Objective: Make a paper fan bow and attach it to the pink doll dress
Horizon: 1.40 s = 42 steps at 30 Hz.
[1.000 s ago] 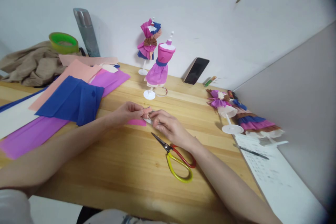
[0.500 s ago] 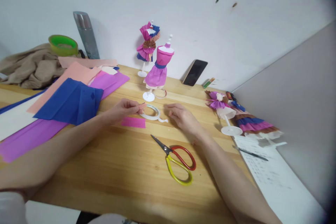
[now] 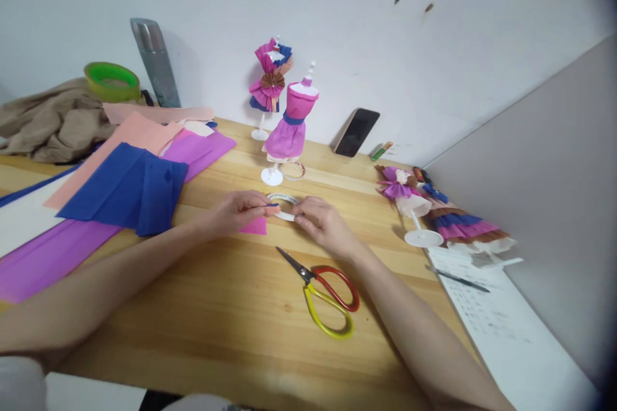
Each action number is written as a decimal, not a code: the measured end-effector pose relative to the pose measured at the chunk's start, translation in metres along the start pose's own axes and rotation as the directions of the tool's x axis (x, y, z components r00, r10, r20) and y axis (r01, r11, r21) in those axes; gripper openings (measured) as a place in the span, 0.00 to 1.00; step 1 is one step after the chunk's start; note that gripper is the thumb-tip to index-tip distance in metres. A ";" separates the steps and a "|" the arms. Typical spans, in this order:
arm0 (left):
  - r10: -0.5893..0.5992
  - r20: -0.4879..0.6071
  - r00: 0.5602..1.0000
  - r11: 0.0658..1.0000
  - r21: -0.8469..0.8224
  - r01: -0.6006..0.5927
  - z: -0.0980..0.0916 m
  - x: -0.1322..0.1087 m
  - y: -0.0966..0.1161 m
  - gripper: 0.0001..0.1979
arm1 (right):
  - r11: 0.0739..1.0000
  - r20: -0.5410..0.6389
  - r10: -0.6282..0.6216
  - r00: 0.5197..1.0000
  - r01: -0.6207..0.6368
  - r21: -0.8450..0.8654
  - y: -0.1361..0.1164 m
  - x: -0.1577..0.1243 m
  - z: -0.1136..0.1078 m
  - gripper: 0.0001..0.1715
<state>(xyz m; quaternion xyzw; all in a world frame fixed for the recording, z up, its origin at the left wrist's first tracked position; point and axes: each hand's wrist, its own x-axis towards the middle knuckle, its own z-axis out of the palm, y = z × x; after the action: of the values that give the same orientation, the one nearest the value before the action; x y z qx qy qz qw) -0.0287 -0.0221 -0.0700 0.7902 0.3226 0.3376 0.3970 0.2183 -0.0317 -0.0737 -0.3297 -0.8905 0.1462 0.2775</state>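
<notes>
My left hand [image 3: 236, 211] pinches a small pink paper piece [image 3: 272, 209] just above the wooden table [image 3: 231, 308]. My right hand [image 3: 322, 223] has its fingers closed on a white tape roll [image 3: 283, 199] lying flat between both hands. A small magenta paper strip [image 3: 255, 226] lies on the table under my left fingers. Red and yellow scissors [image 3: 328, 295] lie shut just in front of my right wrist.
Blue [image 3: 126, 187], magenta and peach crepe sheets lie at the left. Two dressed mannequin stands [image 3: 290, 122] stand at the back, another lies at the right [image 3: 419, 212]. A phone [image 3: 357, 131] leans on the wall. A steel flask [image 3: 154, 61], green tape and a printed sheet [image 3: 501, 327] are nearby.
My right hand drew away to the right, uncovering the tape roll, then came back onto it. My left hand kept its pinch on the pink piece.
</notes>
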 end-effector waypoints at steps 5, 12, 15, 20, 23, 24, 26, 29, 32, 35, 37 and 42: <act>0.087 0.050 0.995 0.988 0.125 -0.093 0.000 -0.001 -0.016 0.14 | 0.994 0.017 0.032 0.999 -0.030 -0.103 0.008 -0.001 -0.002 0.10; 0.199 0.180 0.963 0.892 0.373 -0.254 0.005 -0.002 -0.022 0.17 | 0.999 0.022 -0.025 0.999 0.026 -0.018 0.024 -0.004 -0.002 0.08; 0.144 0.101 0.984 0.881 0.440 -0.174 0.003 -0.003 -0.030 0.16 | 0.999 0.031 -0.025 0.999 0.026 -0.031 0.029 -0.006 0.000 0.08; 0.144 -0.006 0.990 0.923 0.360 -0.133 -0.003 -0.005 -0.029 0.15 | 0.983 0.012 0.171 0.985 -0.170 -0.064 0.029 -0.008 0.003 0.09; 0.239 0.119 0.964 0.919 0.294 -0.264 0.005 -0.004 -0.014 0.16 | 0.956 0.050 0.293 0.955 -0.294 0.017 0.023 -0.008 0.003 0.13; 0.273 0.166 0.948 0.902 0.300 -0.312 0.009 -0.003 -0.008 0.17 | 0.949 0.056 0.314 0.948 -0.315 0.027 0.020 -0.008 0.003 0.13; 0.314 0.251 0.916 0.857 0.341 -0.387 0.017 -0.001 -0.001 0.18 | 0.942 0.055 0.334 0.941 -0.335 0.003 0.017 -0.007 0.003 0.14; 0.290 0.362 0.886 0.797 0.421 -0.433 0.027 0.002 0.001 0.19 | 0.935 0.034 0.352 0.935 -0.350 -0.052 0.015 -0.007 0.005 0.14; 0.250 0.416 0.874 0.766 0.467 -0.442 0.030 0.004 -0.005 0.17 | 0.928 0.011 0.368 0.930 -0.366 -0.075 0.014 -0.007 0.007 0.14; 0.257 0.388 0.885 0.787 0.447 -0.425 0.029 0.003 -0.011 0.16 | 0.929 0.028 0.365 0.931 -0.362 -0.081 0.009 -0.006 0.004 0.15; 0.257 0.357 0.898 0.822 0.409 -0.397 0.029 0.002 -0.013 0.16 | 0.931 0.058 0.362 0.930 -0.358 -0.074 0.006 -0.004 -0.001 0.13; 0.195 0.323 0.926 0.891 0.337 -0.305 0.028 0.001 -0.015 0.16 | 0.906 0.122 0.406 0.906 -0.417 0.078 0.007 -0.004 -0.011 0.12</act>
<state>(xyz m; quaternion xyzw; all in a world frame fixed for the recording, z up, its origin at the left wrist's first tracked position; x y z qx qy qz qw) -0.0101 -0.0255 -0.0954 0.9269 0.2169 0.2019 0.2302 0.2306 -0.0284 -0.0698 -0.4876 -0.8052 0.2636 0.2107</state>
